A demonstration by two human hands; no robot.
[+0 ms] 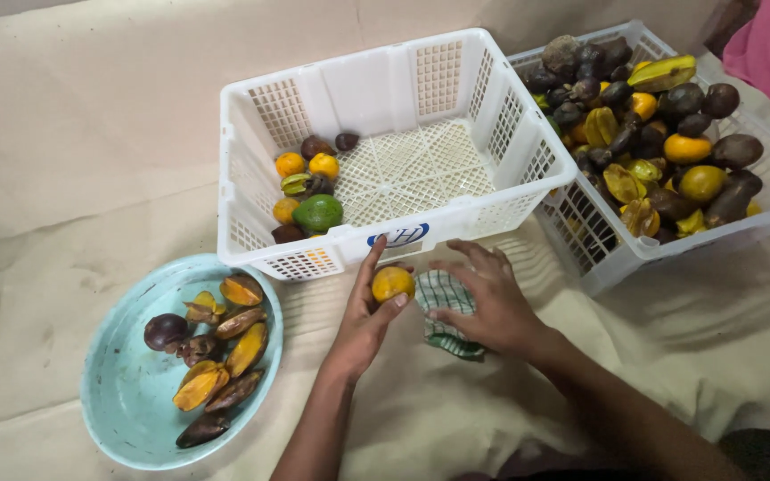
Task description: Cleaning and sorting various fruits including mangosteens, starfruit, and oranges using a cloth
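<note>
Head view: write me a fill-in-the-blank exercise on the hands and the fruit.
1. The left hand holds a small ____ fruit.
2. The right hand rests on a checked ____.
3. The blue bowl lies to the ____ of both hands.
4. The fuller crate is the ____ one.

Missing words: orange; cloth; left; right

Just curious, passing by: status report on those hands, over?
Left hand holds orange fruit. Right hand flat on checked cloth. White crate just ahead, nothing between.

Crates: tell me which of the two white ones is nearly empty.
The nearer crate, just beyond the left hand: fruit sits only in its left corner, mesh floor mostly bare. The far crate on the right is heaped full.
</note>
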